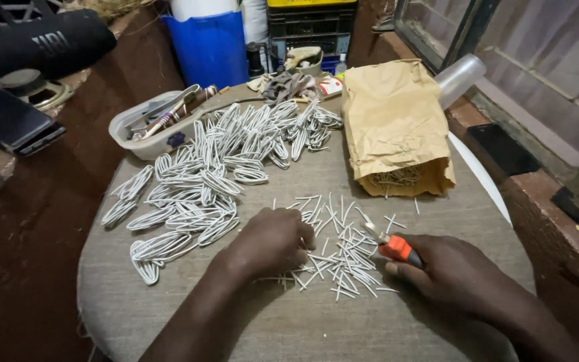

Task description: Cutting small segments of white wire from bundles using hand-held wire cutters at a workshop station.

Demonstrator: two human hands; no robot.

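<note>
From my remote seat I saw the left hand resting low in the middle of the frame, knuckles up, its fingers curled down into a scatter of short white wire pieces; its grip was bunched together on the pile, though I could not tell which piece, if any, it pinched; the right hand lay at the lower right, its grip pressed around the orange handles of a pair of pliers, whose metal nose pointed toward the upper left over the same scatter; the short pieces lay loose on the cloth-covered surface between and just above the two hands; further up and to the left, a wide heap of bent white wire loops spread from the middle left toward the upper centre of the frame; a brown paper bag lay on its side at the upper right, its open mouth facing down the frame with thin pieces showing inside; a pale plastic tub holding tools sat at the upper left edge of the surface, touching the loops; behind it stood a blue container; a dark phone lay at the far left, off the surface.
</note>
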